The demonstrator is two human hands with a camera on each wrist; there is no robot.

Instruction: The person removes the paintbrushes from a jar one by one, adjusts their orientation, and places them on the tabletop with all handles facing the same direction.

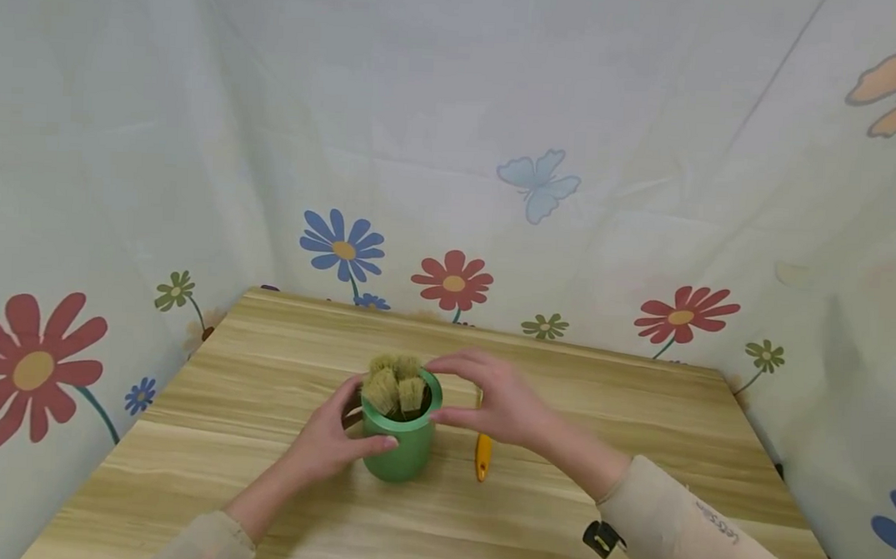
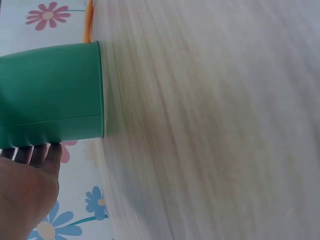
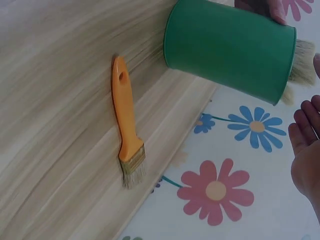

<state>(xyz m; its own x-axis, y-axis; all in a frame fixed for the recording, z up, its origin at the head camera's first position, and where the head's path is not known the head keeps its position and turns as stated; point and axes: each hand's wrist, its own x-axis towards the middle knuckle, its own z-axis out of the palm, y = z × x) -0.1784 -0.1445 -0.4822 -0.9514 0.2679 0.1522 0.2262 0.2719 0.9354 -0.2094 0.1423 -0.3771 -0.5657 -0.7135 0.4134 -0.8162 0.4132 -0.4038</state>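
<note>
A green cup (image 1: 398, 448) stands on the wooden table, with several brushes (image 1: 394, 385) in it, bristles up. My left hand (image 1: 328, 437) holds the cup from its left side, thumb on the front and fingers toward the back. At the right of the rim is my right hand (image 1: 499, 398), its thumb and fingers spread apart; the right wrist view shows them beside the bristles (image 3: 302, 62) with nothing gripped. To the cup's right lies a paintbrush (image 3: 126, 112) with an orange handle, its bristle end hidden behind my right hand in the head view.
The wood-grain table (image 1: 184, 468) reaches back to a pale curtain (image 1: 426, 103) printed with flowers and butterflies, which also hangs at both sides. A small black clip-like piece (image 1: 603, 538) shows by the right sleeve (image 1: 678, 523).
</note>
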